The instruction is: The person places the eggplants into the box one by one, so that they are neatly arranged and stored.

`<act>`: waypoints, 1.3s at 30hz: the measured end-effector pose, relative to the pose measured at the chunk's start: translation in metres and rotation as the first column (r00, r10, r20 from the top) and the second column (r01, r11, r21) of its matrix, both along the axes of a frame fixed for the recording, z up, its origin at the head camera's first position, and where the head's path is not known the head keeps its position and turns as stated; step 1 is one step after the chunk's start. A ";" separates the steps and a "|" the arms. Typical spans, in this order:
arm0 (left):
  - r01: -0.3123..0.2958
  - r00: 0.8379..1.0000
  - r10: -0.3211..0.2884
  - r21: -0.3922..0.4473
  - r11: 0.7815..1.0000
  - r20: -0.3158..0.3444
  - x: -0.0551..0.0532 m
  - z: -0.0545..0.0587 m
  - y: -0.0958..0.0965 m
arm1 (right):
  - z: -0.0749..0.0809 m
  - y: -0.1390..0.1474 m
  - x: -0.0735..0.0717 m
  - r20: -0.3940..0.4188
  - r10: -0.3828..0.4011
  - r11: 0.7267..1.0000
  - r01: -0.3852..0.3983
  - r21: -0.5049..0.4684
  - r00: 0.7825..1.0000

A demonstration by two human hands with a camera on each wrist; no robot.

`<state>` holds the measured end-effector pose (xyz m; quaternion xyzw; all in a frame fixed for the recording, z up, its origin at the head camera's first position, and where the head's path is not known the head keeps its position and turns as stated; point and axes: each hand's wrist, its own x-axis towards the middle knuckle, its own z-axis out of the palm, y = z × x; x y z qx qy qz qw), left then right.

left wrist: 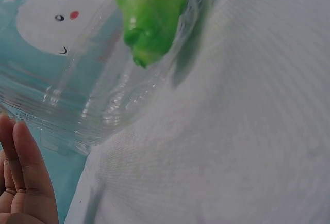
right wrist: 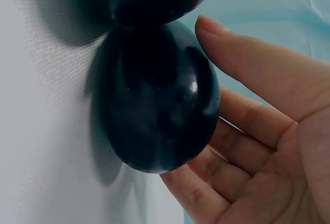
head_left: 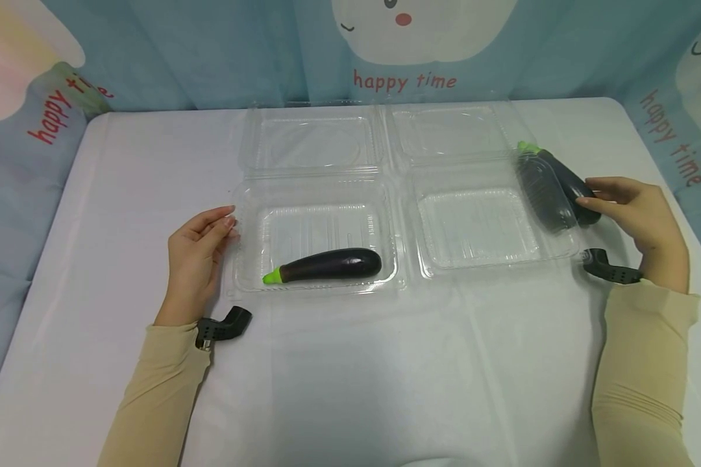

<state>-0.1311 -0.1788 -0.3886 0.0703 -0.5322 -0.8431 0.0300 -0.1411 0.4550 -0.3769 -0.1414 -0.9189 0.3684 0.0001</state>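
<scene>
Right hand first: I see its thumb and fingers curved partway around the blunt dark end of the outer eggplant, thumb on one side, fingers on the other. From my screen, that eggplant lies slantwise on the counter, just beyond the right-hand side of the right container, its green stem end pointing toward the back. Close against it is a second eggplant, which the head view shows me through clear plastic; the right wrist view gives me the two rounded ends touching.

Over on the other side, the left hand has its fingers fairly straight, the tips at the left edge of the left container, with the thumb close to the forefinger. Inside that container I have a third eggplant lying along the front, green stem to the left, rounded end to the right; the left wrist view puts its stem close to my lens.

Both containers stand side by side, clear, with the left lid and the right lid laid back behind their bases. Each wrist carries a black camera mount beneath a beige sleeve, and behind the counter I get a blue curtain printed "happy time".
</scene>
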 end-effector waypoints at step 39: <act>0.007 1.000 -0.007 -0.006 1.000 0.000 0.000 0.000 0.001 | 0.007 -0.015 0.004 0.000 -0.017 1.000 0.017 0.022 1.000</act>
